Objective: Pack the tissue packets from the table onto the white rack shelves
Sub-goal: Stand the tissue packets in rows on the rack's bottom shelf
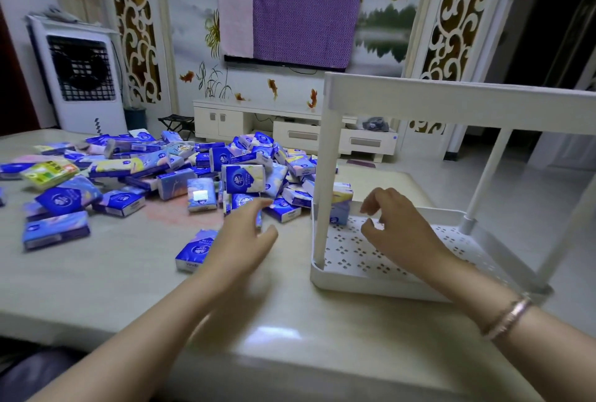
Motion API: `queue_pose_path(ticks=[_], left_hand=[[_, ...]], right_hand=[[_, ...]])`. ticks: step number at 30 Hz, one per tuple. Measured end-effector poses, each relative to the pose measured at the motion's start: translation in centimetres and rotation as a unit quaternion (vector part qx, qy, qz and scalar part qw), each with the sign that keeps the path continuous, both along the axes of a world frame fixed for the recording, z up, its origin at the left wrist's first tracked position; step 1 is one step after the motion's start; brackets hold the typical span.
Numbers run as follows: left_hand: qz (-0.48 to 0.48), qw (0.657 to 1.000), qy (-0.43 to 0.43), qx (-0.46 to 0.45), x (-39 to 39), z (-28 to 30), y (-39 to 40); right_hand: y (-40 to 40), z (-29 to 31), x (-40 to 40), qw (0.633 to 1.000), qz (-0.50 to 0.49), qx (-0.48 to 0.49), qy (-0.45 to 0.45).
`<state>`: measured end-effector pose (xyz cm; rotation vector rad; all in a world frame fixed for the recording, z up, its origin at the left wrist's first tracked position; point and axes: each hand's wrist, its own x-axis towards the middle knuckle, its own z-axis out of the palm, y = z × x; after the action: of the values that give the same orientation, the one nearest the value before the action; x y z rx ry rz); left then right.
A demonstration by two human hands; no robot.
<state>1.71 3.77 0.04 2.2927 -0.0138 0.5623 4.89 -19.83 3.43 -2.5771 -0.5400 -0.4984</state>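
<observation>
lower shelf (364,256) holds stacked packets (341,206).

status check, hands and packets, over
Left hand open, reaching toward packet pile. Right hand empty over rack's lower shelf. Two packets shelved. Nothing blocking.

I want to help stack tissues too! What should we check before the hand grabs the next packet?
1. Left hand free to grab: ok, fingers straight, holding nothing.
2. Right hand free: ok, loosely curled, holding nothing.
3. Packets within reach: ok, the pile of tissue packets lies just ahead of the left hand.
4. Room on the lower shelf: ok, only the packets in the far corner stand there.
5. White rack steady on the table: cannot tell.
</observation>
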Motion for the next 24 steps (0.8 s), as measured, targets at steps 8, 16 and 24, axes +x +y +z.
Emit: queue_pose_path(ticks=[8, 16, 24], left_hand=[[0.157, 0.948, 0.194, 0.196, -1.6, -1.0, 5.2], [0.092, 0.991, 0.075, -0.054, 0.8, -1.9, 7.9], [0.082, 0.965, -0.039, -0.248, 2.9, -2.9, 11.2]], right_hand=[[6.2, 1.8, -6.4, 0.988, 0.140, 0.060, -0.003], [15.2, -2.6, -0.9, 0.990, 0.130, 0.044, 0.026], [20.7, -6.4, 6.0, 0.966, -0.098, 0.157, 0.180]])
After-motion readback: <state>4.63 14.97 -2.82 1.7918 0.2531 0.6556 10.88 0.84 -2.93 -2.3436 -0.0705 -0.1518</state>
